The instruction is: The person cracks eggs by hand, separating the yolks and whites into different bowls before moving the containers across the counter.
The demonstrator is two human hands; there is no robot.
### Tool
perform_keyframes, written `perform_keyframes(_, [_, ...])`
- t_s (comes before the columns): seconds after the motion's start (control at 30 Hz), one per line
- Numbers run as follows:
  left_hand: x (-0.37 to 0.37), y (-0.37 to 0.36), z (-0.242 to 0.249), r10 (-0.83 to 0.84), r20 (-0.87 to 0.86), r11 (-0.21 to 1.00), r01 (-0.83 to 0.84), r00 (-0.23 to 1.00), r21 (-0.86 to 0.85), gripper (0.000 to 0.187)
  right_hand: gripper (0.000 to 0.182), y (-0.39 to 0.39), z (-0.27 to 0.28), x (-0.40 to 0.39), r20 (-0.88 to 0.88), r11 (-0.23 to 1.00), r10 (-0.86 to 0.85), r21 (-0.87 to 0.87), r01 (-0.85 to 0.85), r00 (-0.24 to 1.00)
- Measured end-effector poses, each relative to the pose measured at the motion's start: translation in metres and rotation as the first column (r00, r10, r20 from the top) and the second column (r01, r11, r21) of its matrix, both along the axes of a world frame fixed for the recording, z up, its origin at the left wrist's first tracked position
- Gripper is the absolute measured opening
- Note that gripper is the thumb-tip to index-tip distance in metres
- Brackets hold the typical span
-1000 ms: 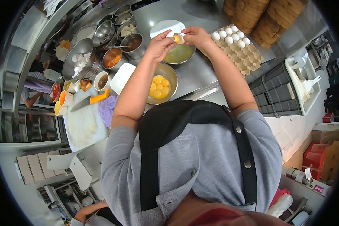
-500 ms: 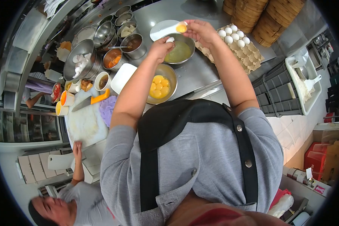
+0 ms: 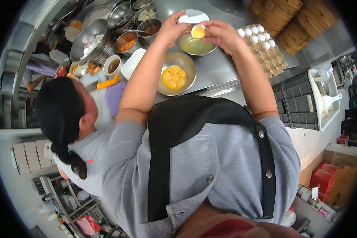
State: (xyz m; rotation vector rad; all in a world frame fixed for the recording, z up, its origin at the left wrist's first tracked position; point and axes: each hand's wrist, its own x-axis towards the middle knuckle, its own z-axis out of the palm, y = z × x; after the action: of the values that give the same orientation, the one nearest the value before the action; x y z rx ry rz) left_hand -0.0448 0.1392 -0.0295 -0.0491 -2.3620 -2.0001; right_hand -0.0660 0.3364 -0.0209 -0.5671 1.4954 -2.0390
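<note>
Over a metal bowl of egg white (image 3: 197,47), my right hand (image 3: 222,35) pinches a half eggshell with a yolk (image 3: 198,31) in it. Close beside it, my left hand (image 3: 173,30) is closed on a white eggshell piece (image 3: 183,19). Below my left hand, a second metal bowl (image 3: 190,73) holds several whole yolks (image 3: 173,77). A cardboard tray (image 3: 273,63) with several white eggs (image 3: 261,37) lies to the right of my right hand. Behind my hands is a white plate (image 3: 198,16).
Eggshells fill a large metal bowl (image 3: 90,39) at the left, near pots, a white dish (image 3: 133,63) and an orange-handled knife (image 3: 108,81). Bamboo steamers (image 3: 301,25) stand at the back right. A co-worker (image 3: 61,115) is close on my left.
The yolk-filled shell has tilted its opening toward me, and my left hand has risen beside it. The co-worker has come up to the counter on the left. The whole view has shifted slightly.
</note>
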Motion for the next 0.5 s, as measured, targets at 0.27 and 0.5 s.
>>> perform_keyframes(0.27, [0.013,-0.018,-0.013,-0.032,0.005,0.843,0.024,0.999,0.537,0.052,0.034,-0.037,-0.035,0.05,-0.899,0.862,0.24,0.371,0.345,0.367])
perform_keyframes(0.5, [0.029,-0.015,-0.035,-0.099,0.05,0.619,0.022,0.994,0.785,0.053,0.031,-0.021,-0.017,0.031,-0.571,0.972,-0.235,-0.126,0.198,0.787])
